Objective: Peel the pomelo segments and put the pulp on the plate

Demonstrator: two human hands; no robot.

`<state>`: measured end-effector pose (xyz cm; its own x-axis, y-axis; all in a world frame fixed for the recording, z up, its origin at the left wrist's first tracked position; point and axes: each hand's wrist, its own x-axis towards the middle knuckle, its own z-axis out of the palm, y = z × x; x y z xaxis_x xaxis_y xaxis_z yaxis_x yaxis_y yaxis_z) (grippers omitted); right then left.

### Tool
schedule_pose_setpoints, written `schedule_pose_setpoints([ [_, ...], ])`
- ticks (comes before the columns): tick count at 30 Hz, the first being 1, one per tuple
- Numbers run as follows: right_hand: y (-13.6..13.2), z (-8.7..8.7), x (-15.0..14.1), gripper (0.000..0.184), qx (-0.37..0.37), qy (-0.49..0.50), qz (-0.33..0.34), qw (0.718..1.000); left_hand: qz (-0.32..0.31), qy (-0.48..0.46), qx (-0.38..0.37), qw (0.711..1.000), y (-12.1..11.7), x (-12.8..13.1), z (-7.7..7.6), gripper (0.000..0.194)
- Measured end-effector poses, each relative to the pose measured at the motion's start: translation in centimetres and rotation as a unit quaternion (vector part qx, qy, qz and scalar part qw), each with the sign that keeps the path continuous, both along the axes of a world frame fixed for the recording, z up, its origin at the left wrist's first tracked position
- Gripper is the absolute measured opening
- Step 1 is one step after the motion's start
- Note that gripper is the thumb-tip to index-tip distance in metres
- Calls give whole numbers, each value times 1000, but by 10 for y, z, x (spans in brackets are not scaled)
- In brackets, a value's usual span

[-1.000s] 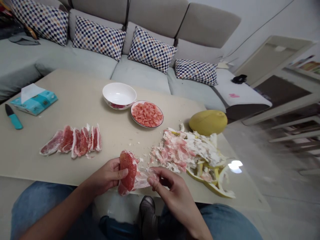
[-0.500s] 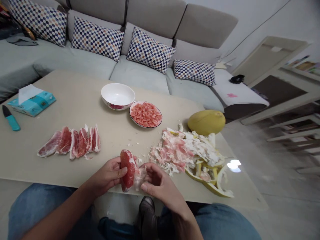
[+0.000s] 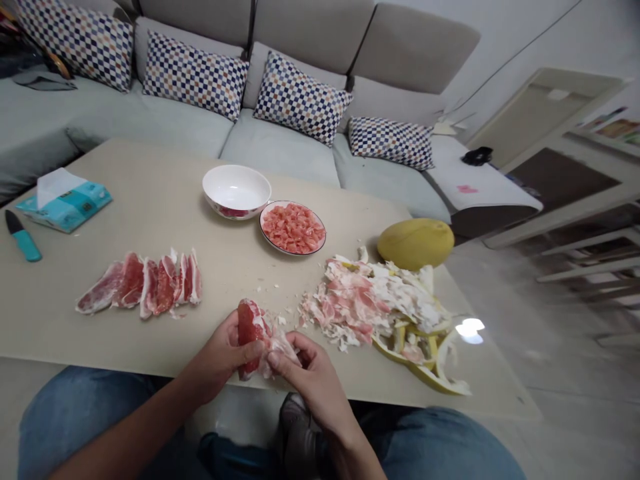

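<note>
A red pomelo segment [image 3: 249, 331] stands upright at the table's near edge, gripped by my left hand [image 3: 220, 357] with the thumb across its front. My right hand [image 3: 305, 373] is closed against the segment's right side, fingers pinching the loose whitish membrane [image 3: 277, 345] that hangs off it. Several more segments [image 3: 143, 287] lie in a row on the table to the left. A heap of torn membrane and yellow peel [image 3: 385, 310] lies to the right.
A plate of peeled red flesh [image 3: 293, 228] and a white bowl [image 3: 237, 190] stand mid-table. A whole yellow pomelo [image 3: 416, 243] is at the right edge. A tissue pack [image 3: 65, 198] and a teal-handled knife [image 3: 20, 235] lie far left. A sofa with checked cushions runs behind.
My right hand has moved left, from stretching the membrane out to the right to pressing close against the segment. The left hand keeps its grip.
</note>
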<state>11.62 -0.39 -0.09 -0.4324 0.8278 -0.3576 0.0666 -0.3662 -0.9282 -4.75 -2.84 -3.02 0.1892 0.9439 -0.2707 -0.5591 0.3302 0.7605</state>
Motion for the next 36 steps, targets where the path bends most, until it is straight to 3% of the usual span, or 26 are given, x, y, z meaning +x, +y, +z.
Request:
schedule_pose_setpoints([
  [6,-2,5,2,37,59,-88,-42,993,11,1,6,1000,2,-2,6,42],
  [14,4,20,6,38,51,-116,-8,992,3,10,21,1000,2,-4,10,41],
  [21,7,21,11,30,85,-141,23,986,24,69,8,997,1,-6,11,56],
  [28,13,28,13,27,134,-198,63,969,19,49,-16,998,1,-7,12,58],
  [36,17,33,13,26,119,-195,78,970,18,48,-20,998,3,-6,11,61],
])
